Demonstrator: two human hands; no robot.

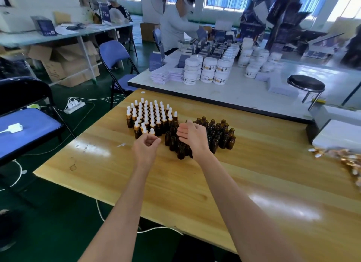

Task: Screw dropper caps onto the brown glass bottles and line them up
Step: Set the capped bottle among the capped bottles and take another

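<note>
Left hand [145,149] and right hand [192,137], fingers loose, empty, hover by bottles [224,138] on table [195,187].

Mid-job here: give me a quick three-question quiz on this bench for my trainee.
1. True or false: the capped bottles stand to the left of the uncapped bottles.
2. The right hand is over the: A. capped bottles B. uncapped bottles C. loose caps
3. Fill in: the loose caps lie at the table's ____ edge.
Key: 1 true; 2 B; 3 right.
</note>
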